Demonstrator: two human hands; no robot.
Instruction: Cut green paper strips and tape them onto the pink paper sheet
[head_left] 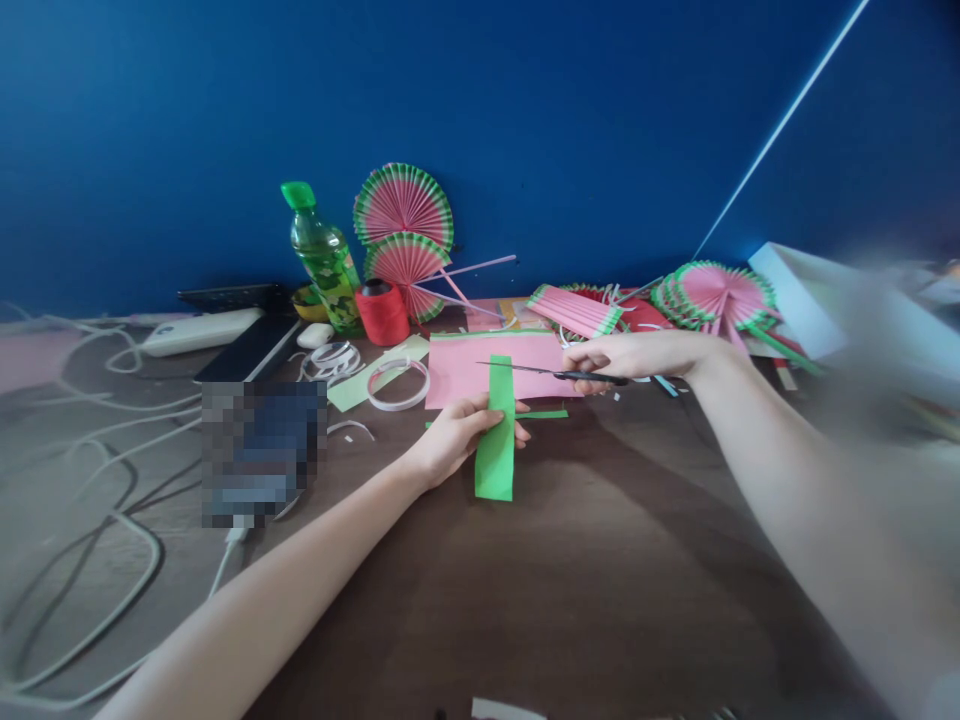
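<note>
Between the thumb and fingers of my left hand [459, 437] is a strip of green paper [496, 465], held upright above the table. My right hand [611, 358] grips a pair of scissors [574, 376] with dark handles. Their thin blades point left and cross the strip near its top end; whether they have cut into it I cannot tell. Behind both hands lies a sheet of pink paper [457, 372] with a green band along its far edge. A narrow green strip [547, 414] sticks out beside my left fingers.
Pink and green pleated paper fans [403, 205] lean against the blue wall, near a green bottle [322, 250] and a red thread spool [382, 312]. A roll of tape [397, 385] stands left of the pink sheet. Further left are a blurred-out phone [262, 450] and white cables [150, 560].
</note>
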